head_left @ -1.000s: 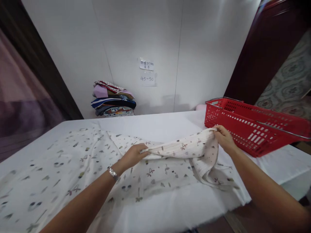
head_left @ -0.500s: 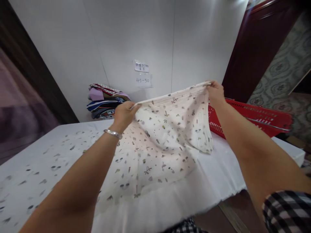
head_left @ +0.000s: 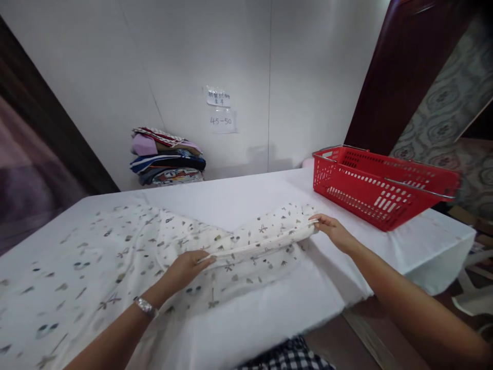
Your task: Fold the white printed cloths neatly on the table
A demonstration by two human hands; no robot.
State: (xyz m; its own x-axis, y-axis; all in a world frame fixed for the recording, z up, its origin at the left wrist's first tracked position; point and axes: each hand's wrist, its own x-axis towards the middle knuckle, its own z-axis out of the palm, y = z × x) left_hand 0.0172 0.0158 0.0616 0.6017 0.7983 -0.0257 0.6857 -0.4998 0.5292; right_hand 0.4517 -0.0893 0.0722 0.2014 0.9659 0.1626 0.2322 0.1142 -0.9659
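Note:
A thin white printed cloth with small grey, green and brown motifs is spread over the left and middle of the table. Its gathered, ribbed edge runs stretched between my two hands, just above the tabletop. My left hand, with a silver bracelet at the wrist, pinches the near-left end of that edge. At the other end, my right hand grips the edge between thumb and fingers. Part of the cloth lies bunched behind the edge, and another part hangs flat in front of it.
The table has a white cover. On its right side stands a red perforated basket with metal handles. A stack of folded clothes sits at the back left by the wall. Handwritten paper signs are fixed to the wall.
Both hands have come down from above the table, bringing the cloth's edge low over the tabletop. The raised cloth has settled, and the red basket shows in full.

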